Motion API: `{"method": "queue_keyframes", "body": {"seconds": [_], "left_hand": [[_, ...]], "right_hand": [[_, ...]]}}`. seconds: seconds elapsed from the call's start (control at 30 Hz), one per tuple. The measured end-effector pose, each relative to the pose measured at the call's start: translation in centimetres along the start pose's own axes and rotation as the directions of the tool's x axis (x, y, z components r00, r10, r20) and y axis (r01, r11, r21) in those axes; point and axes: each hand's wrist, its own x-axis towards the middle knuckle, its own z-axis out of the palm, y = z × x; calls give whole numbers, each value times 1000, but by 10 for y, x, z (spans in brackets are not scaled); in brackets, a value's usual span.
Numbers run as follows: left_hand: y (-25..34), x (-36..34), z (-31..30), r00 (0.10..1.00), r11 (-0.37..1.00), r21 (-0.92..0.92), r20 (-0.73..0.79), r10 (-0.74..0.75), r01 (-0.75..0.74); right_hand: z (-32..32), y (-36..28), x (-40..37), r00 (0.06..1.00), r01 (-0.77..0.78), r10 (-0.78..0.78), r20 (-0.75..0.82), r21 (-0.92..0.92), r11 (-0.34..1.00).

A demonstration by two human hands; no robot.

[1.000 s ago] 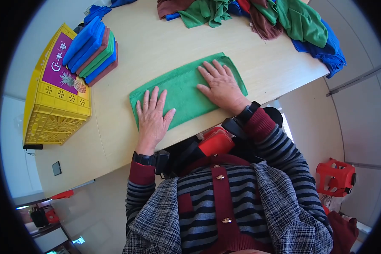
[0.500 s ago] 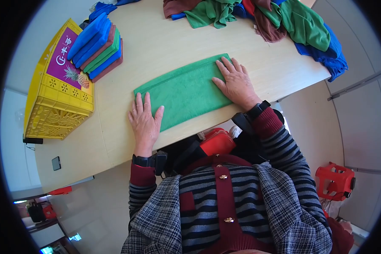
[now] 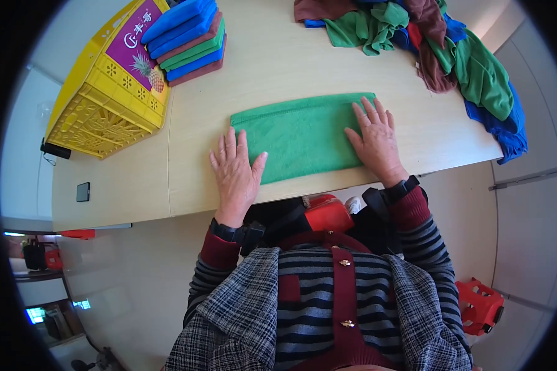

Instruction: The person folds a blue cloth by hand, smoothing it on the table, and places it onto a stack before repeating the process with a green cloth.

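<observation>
A green towel (image 3: 303,139), folded into a long flat rectangle with a stitched hem along its far edge, lies on the table in front of me. My left hand (image 3: 236,167) rests at its left end, fingers spread and pointing away from me. At the right end my right hand (image 3: 376,139) lies flat on the cloth, its fingers apart too. Neither hand grips anything. Both wrists carry dark straps.
A stack of folded blue, brown and green towels (image 3: 192,46) leans by a yellow crate (image 3: 114,93). Loose towels (image 3: 476,74) heap at the far right, hanging over the edge. A phone (image 3: 83,191) lies left; a red stool (image 3: 478,306) stands on the floor.
The camera view has turned, so the whole scene appears shifted. Both hands stay at the ends of the green towel, which keeps its folded shape.
</observation>
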Motion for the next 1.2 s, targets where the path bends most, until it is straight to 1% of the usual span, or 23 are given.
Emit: {"method": "queue_keyframes", "body": {"seconds": [0.07, 0.1, 0.13, 0.2, 0.23, 0.33, 0.5, 0.6, 0.63, 0.7, 0.73, 0.77, 0.8, 0.83, 0.9, 0.93, 1.03, 1.07, 1.17, 1.2], "left_hand": [[2, -1, -3, 996, 997, 4, -51, 75, -74], [4, 1, -6, 996, 998, 8, -47, 70, -70], [8, 6, -8, 990, 990, -41, -41, 133, -134], [17, 13, -9, 965, 954, -146, -41, 260, -263], [19, 13, -6, 965, 954, -148, -37, 259, -262], [27, 16, 3, 946, 941, -124, 41, 321, -314], [24, 16, 2, 950, 955, -68, 97, 296, -290], [22, 16, 3, 957, 961, -52, 87, 277, -273], [21, 16, 5, 951, 958, -64, 120, 284, -279], [17, 16, 12, 956, 956, -39, 39, 291, -290], [15, 13, 14, 949, 952, -62, 88, 303, -299], [15, 15, 16, 953, 954, -55, 62, 297, -293], [14, 15, 17, 957, 957, -44, 28, 289, -288], [13, 13, 19, 953, 953, -59, 49, 299, -296], [11, 13, 19, 954, 954, -57, 35, 298, -295], [11, 14, 19, 956, 955, -50, 19, 294, -293], [12, 14, 19, 955, 954, -51, 21, 296, -295], [12, 14, 19, 956, 955, -49, 20, 294, -293], [15, 13, 16, 957, 957, -50, 35, 289, -287], [15, 14, 14, 958, 957, -50, 36, 286, -284]], "right_hand": [[-10, -28, 1, 995, 92, -96, 26, 129, 987], [-11, -42, 0, 989, 134, -143, 34, 196, 971], [-8, -54, -1, 989, 136, -146, 35, 201, 970], [-2, -73, -3, 969, 217, -242, 54, 293, 931], [2, -78, -1, 969, 215, -241, 58, 294, 931], [12, -86, 0, 949, 281, -310, 59, 292, 914], [15, -62, 8, 962, 241, -266, 64, 258, 936], [13, -39, 10, 980, 174, -187, 61, 179, 968], [13, -31, 11, 982, 149, -168, 89, 188, 971], [16, -12, 9, 993, 118, -119, 7, 111, 987], [19, -3, 7, 994, 108, -107, -8, 80, 991], [21, 6, 6, 994, 103, -102, -30, 44, 994], [18, 10, 3, 997, 81, -81, 1, 44, 996], [14, 13, 3, 998, 65, -65, -20, -3, 998], [10, 16, 3, 996, 43, -51, -78, -96, 994], [10, 19, 1, 996, 37, -45, -76, -99, 994], [9, 29, -2, 998, -55, 54, 25, 6, 998], [13, 34, -4, 998, -56, 56, 23, 6, 998], [39, 49, -10, 994, 3, -3, -108, -1, 1000], [39, 47, -8, 992, 8, -8, -126, -4, 1000]]}}
